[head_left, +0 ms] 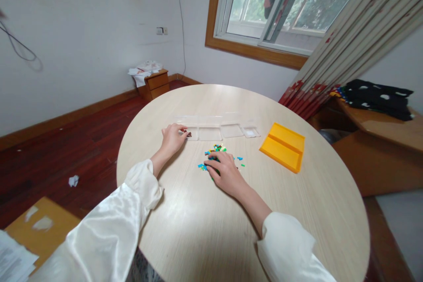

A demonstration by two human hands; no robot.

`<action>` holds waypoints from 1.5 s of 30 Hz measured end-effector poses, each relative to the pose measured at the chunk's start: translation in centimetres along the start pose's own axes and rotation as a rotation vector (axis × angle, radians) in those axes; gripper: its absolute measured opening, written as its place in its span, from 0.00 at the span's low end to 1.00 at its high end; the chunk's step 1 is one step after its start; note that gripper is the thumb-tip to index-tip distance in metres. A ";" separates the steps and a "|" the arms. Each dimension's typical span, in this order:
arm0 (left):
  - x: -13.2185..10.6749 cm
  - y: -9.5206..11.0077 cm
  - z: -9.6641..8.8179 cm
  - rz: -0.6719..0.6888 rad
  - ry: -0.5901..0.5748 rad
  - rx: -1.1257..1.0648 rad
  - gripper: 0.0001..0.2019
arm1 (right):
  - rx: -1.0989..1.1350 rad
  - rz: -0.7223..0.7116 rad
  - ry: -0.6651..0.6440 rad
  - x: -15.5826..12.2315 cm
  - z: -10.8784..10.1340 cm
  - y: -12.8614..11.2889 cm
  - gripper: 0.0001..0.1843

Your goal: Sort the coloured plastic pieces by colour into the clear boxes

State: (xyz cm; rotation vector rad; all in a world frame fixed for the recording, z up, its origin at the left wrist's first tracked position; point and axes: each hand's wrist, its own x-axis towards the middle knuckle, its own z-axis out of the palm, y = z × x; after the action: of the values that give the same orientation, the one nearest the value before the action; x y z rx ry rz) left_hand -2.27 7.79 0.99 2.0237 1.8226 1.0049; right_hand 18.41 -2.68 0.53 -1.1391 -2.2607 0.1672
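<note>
Your left hand [173,137] lies on the round wooden table [297,211] at about 10 o'clock from your right, palm down and fingers curled in. Its fingertips meet a small dark piece [189,134] at the left end of the clear compartment box [216,127]. The view is too small to tell whether you are pinching the piece or only touching it.

Your right hand [226,172] rests palm down, fingers bent loosely and spread a little. The fingertips sit on the near edge of the pile of small coloured pieces [218,149]. Whether any piece is caught under those fingers cannot be told. The pile runs from 11 to 1 o'clock of that hand, with a few blue and green strays just beside your knuckles.

The box lies crosswise at 12 o'clock of the pile, near it but apart. Its row of compartments stretches towards 3 o'clock. A yellow tray [283,146] lies flat at 2 o'clock of your right hand, well apart from both hands and just past the box's right end
</note>
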 end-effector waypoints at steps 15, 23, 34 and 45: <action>-0.6 1.4 -0.7 0.049 0.031 -0.072 0.05 | 0.027 -0.024 -0.019 0.1 0.0 -0.2 0.07; -1.6 2.5 -0.5 0.391 -0.129 -0.313 0.05 | 0.058 0.151 0.094 0.2 -0.1 0.0 0.07; -3.6 4.2 0.4 0.608 -0.448 -0.416 0.06 | 0.101 0.251 0.190 0.3 -0.2 0.7 0.07; -3.7 4.4 0.5 0.503 -0.353 -0.407 0.04 | 0.133 0.219 0.215 0.2 -0.4 1.3 0.07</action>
State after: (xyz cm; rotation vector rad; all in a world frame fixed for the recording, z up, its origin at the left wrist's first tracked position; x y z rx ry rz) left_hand 1.49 3.59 2.01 2.2470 0.8684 0.9547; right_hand 19.41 -1.79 0.46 -1.2669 -1.9074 0.2652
